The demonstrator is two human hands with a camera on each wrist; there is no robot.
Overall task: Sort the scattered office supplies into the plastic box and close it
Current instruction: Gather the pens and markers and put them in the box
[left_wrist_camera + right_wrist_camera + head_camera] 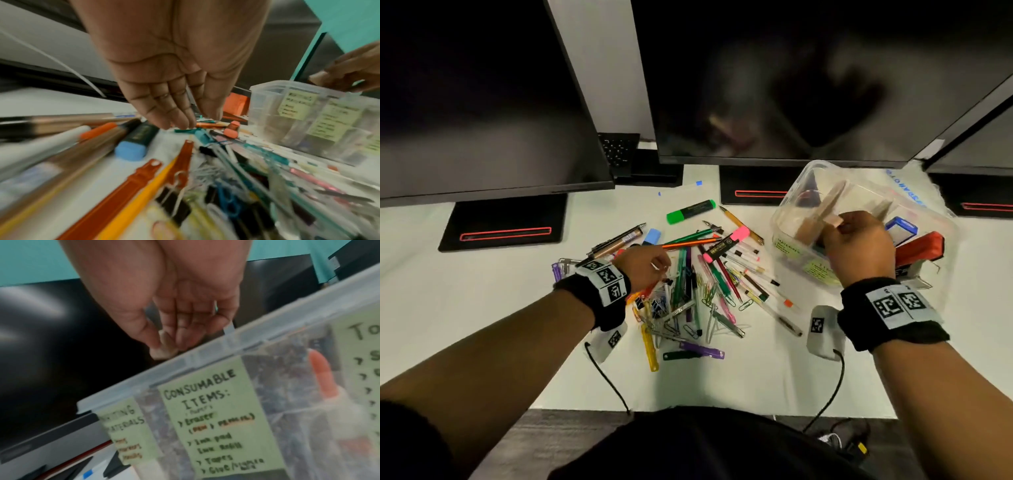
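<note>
A clear plastic box with green labels stands at the right of the white table; its wall and rim also show in the wrist views. My right hand hovers over the box's near-left part and pinches a small pale eraser between thumb and fingers, just above the rim. The eraser is partly hidden by the thumb. A pile of pens, markers and paper clips lies in the middle. My left hand reaches down over it with straight fingers, tips at the pile and holding nothing I can see.
Three dark monitors on black stands line the back of the table. A green highlighter lies behind the pile. A red stapler sits at the box's right side. The table's front edge is near my body, with cables hanging over it.
</note>
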